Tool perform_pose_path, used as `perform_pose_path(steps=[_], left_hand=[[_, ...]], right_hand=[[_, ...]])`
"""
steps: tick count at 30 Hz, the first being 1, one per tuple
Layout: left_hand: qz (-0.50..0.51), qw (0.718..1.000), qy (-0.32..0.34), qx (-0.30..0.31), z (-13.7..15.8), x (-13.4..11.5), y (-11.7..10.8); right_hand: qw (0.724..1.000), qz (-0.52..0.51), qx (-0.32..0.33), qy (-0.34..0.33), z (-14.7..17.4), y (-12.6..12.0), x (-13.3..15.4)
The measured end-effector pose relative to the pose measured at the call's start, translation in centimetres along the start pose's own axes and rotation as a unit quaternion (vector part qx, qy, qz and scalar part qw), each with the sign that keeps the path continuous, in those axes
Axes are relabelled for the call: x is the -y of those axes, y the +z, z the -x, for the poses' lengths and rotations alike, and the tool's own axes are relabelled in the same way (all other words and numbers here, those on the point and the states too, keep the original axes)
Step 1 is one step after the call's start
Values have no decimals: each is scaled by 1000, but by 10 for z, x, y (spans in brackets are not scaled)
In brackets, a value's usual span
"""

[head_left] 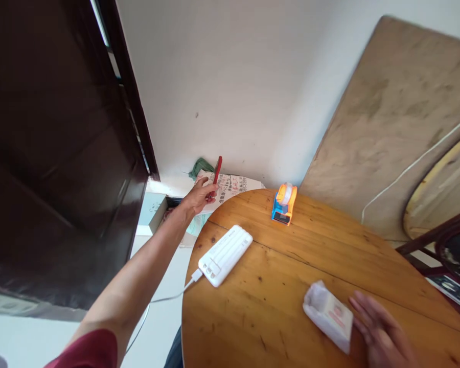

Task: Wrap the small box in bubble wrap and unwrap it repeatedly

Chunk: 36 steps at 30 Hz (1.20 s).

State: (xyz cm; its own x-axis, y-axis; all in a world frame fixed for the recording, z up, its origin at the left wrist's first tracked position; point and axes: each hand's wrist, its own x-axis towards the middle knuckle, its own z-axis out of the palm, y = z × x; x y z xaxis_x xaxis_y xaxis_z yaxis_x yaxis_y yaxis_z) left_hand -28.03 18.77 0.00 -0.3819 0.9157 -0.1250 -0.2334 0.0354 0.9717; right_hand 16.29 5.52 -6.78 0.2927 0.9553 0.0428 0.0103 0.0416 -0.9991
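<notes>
**A:** Right hand (pixel 383 332) sits nearest you, low on the round wooden table (pixel 291 255). Fingers spread flat, gripping nothing, fingertips touching the edge of the white tissue pack (pixel 328 316). It's blurred, so I can't tell if you're pressing on it.

**B:** And the left?

**A:** Your left hand (pixel 199 197) is stretched out past the table's far-left edge, fingers closed round a red pen (pixel 216 174). Pen points up and away, held over the printed paper (pixel 230 186) lying against the wall. Green cloth (pixel 199 167) just behind it.

**B:** Step?

**A:** Looks like a pick-up at the pen: grip's made, arm at full extension. Judgement only. Next move calls for drawing that arm back over the table edge without clipping the white power bank (pixel 225 254), which lies between hand and body, cable (pixel 168 299) hanging off the rim.

**B:** Anything else on top?

**A:** Orange-and-blue tape dispenser (pixel 284 204) near the far edge, well apart from both hands.
</notes>
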Motion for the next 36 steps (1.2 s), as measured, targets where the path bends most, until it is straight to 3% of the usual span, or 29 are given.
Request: perform_pose_path(steps=[3, 5, 8, 10, 14, 17, 21, 23, 26, 30, 36], left_hand=[[39, 993, 95, 53, 73, -29, 21], [36, 988, 122, 86, 121, -36, 38], [30, 981, 138, 131, 183, -30, 69], [36, 978, 147, 143, 213, -18, 94], [27, 973, 182, 137, 244, 14, 147], [-16, 959, 251, 127, 251, 37, 174], [-43, 948, 285, 134, 251, 54, 185], [-7, 957, 247, 152, 247, 55, 183], [108, 970, 126, 179, 237, 51, 178], [240, 941, -25, 237, 228, 45, 175], [279, 906, -159, 275, 231, 46, 171]], right_hand=[[998, -53, 2, -16, 5, 7, 13], [997, -66, -15, -40, 9, 8, 28], [991, -48, -34, -121, 22, 11, 66], [987, -31, 39, -156, 34, 17, 98], [970, 37, 200, -134, 41, 38, 141], [960, 78, 227, -141, 29, 48, 143], [953, 96, 227, -177, 11, 45, 128], [954, 100, 215, -183, 7, 40, 124], [955, 91, 222, -175, 7, 34, 121], [949, 108, 243, -171, 11, 32, 114], [948, 95, 225, -204, 15, 33, 98]])
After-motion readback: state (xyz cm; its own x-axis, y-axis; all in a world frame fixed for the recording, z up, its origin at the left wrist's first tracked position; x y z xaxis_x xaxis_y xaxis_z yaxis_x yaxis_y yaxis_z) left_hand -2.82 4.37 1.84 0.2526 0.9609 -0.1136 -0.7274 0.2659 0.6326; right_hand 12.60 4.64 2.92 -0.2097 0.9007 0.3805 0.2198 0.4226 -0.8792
